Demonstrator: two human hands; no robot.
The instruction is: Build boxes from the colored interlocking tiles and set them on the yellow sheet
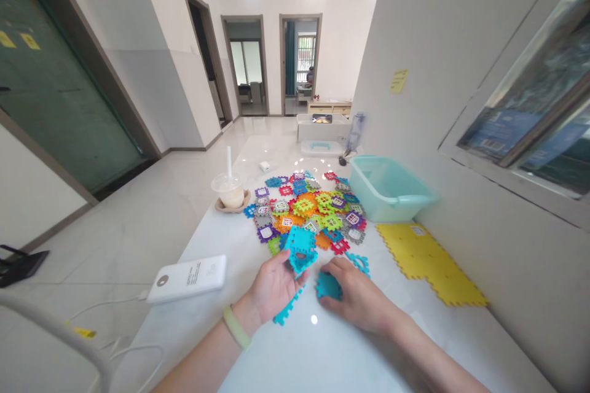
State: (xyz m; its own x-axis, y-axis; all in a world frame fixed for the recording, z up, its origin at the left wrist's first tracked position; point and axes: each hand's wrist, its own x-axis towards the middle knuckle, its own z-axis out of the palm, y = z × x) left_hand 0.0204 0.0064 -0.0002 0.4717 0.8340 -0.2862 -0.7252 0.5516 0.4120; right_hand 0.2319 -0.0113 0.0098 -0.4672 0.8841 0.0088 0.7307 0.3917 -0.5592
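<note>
My left hand (pixel 271 287) grips a cyan interlocking foam piece (pixel 300 250), which stands tilted above the white table (pixel 295 356). My right hand (pixel 354 295) curls over a smaller cyan piece (pixel 329 286) and holds it against the tabletop. A cyan toothed strip (pixel 286 308) lies just below my left hand, and another cyan piece (pixel 358 263) lies just past my right fingers. Beyond my hands spreads a heap of multicoloured interlocking pieces with window cut-outs (pixel 308 212). A yellow joined mat (pixel 428 264) lies to the right.
A teal plastic bin (pixel 389 189) stands beyond the mat. To the left are a white power bank (pixel 187 279) with a cable and a plastic cup with a straw (pixel 228 190) on a saucer. A white wall with a window (pixel 520 104) borders the table's right side.
</note>
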